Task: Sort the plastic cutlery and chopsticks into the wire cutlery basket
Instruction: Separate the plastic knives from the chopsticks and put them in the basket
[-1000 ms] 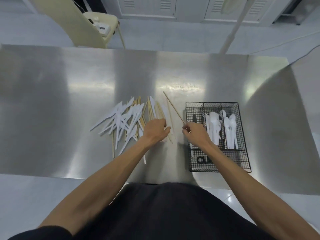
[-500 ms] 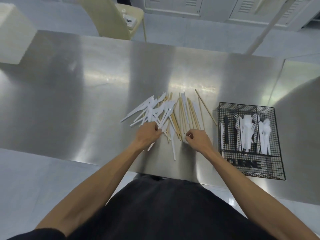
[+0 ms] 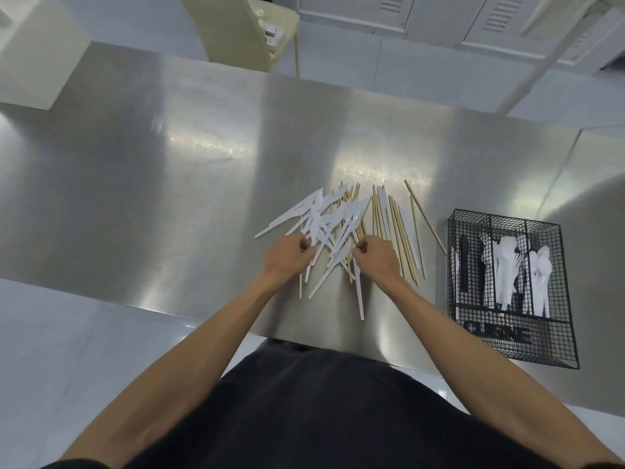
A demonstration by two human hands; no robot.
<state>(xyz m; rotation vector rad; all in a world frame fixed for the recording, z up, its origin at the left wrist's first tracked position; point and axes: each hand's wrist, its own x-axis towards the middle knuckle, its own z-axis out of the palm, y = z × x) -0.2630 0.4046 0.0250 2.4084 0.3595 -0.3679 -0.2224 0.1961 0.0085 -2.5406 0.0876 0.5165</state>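
- The left hand [image 3: 285, 258] is being curled, fingers pinching white plastic knives [image 3: 324, 221] at the pile's left edge.
- The right hand [image 3: 375, 257] is being curled on the pile; its hold cannot be told.
- Wooden chopsticks [image 3: 399, 231] are lying right of the fingers; the wire cutlery basket [image 3: 507, 346] is standing well right.

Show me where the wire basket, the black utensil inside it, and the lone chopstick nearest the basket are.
wire basket [image 3: 565, 362]: head view, near right rim.
black utensil [image 3: 464, 265]: head view, mid handle.
lone chopstick [image 3: 425, 216]: head view, middle of the stick.
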